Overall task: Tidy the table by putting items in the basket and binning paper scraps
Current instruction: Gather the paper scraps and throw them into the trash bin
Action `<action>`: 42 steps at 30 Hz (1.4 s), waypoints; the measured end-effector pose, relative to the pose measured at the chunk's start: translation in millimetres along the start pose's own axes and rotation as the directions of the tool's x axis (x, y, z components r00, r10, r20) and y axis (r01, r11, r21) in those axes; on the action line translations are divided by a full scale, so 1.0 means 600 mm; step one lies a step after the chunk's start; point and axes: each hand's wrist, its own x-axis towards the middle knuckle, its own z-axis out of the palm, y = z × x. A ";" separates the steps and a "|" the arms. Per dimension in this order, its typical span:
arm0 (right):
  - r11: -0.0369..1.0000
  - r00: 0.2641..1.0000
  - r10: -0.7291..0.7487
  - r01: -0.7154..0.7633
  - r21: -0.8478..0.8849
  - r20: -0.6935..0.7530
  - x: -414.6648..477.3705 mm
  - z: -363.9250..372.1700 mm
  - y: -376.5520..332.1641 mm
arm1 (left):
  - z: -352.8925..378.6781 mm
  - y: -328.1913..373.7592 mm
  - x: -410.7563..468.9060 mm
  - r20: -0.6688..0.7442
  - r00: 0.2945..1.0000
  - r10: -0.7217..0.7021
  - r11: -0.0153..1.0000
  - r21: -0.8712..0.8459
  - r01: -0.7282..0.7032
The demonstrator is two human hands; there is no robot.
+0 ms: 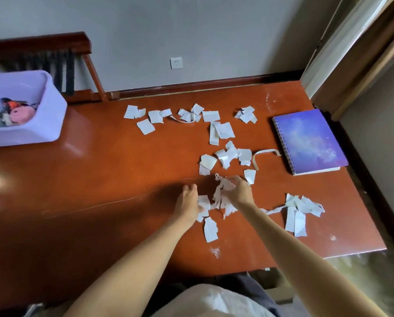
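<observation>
Paper scraps (216,131) lie scattered over the right half of the red-brown table (100,170), from far edge to near edge. Right hand (238,191) is clenched around a crumpled bunch (223,187) of them near mid-table. Left hand (189,201) sits just beside it, fingertips on a scrap; whether it pinches the paper cannot be told. Lavender basket (52,115) stands far left, holding small items (15,112). Purple spiral notebook (310,140) lies by the right edge.

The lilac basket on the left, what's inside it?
In the basket lie a pink soft toy, an orange and black thing and other small items too blurred to name. Its near wall hides whatever sits lower down.
</observation>
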 end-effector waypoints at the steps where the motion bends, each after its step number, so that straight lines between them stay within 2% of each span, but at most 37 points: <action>1: 0.997 0.999 -0.039 0.041 -0.071 0.034 -0.002 0.002 0.001 | 0.001 0.002 -0.002 -0.021 1.000 0.002 0.999 0.043 -0.001; 3: 0.973 0.992 -0.091 0.108 -0.206 0.092 -0.006 0.012 0.002 | 0.002 0.002 -0.004 -0.070 0.997 0.008 0.993 0.122 0.001; 6: 0.945 0.986 -0.149 0.165 -0.282 0.078 -0.010 0.027 0.003 | 0.003 0.006 -0.003 -0.133 0.991 0.025 0.987 0.162 -0.003; 10: 0.960 0.975 -0.223 0.220 -0.175 0.006 -0.001 0.021 -0.002 | -0.003 0.005 -0.004 -0.101 0.990 -0.103 0.994 -0.044 0.099; 13: 0.976 0.977 -0.213 0.212 -0.055 -0.015 0.004 0.000 -0.016 | -0.024 -0.007 -0.006 -0.094 0.979 -0.178 0.964 -0.214 0.155; 17: 0.982 0.982 -0.187 0.187 0.001 0.036 0.000 -0.014 -0.023 | -0.053 -0.022 -0.008 -0.111 0.971 -0.210 0.921 -0.356 0.158; 20: 0.980 0.975 -0.175 0.186 -0.072 0.137 -0.013 -0.003 -0.015 | -0.067 -0.038 -0.009 -0.168 0.960 -0.224 0.896 -0.424 0.135; 23: 0.926 0.953 -0.257 0.290 -0.241 0.162 -0.018 0.020 -0.011 | -0.075 -0.049 -0.006 -0.213 0.948 -0.235 0.865 -0.492 0.104; 26: 0.848 0.932 -0.290 0.355 -0.394 0.216 -0.008 0.038 -0.013 | -0.081 -0.051 -0.010 -0.197 0.959 -0.203 0.869 -0.489 0.083; 29: 0.829 0.935 -0.265 0.346 -0.439 0.236 -0.001 0.042 -0.012 | -0.081 -0.047 -0.015 -0.162 0.976 -0.144 0.877 -0.478 0.050; 33: 0.926 0.963 -0.245 0.266 -0.266 0.113 0.011 0.036 -0.004 | -0.075 -0.031 -0.015 -0.081 0.995 -0.061 0.872 -0.489 0.014; 36: 0.990 0.991 -0.134 0.133 -0.055 -0.001 0.014 0.018 -0.009 | -0.068 -0.015 -0.013 -0.032 0.999 -0.019 0.869 -0.495 0.001; 39: 0.996 0.999 -0.047 0.048 0.079 -0.012 0.017 0.003 -0.014 | -0.059 0.003 -0.011 0.024 0.999 0.033 0.844 -0.537 -0.015; 42: 0.988 0.998 -0.057 0.052 0.146 0.033 0.008 -0.004 -0.020 | -0.057 0.016 -0.006 0.080 0.996 0.049 0.788 -0.615 0.010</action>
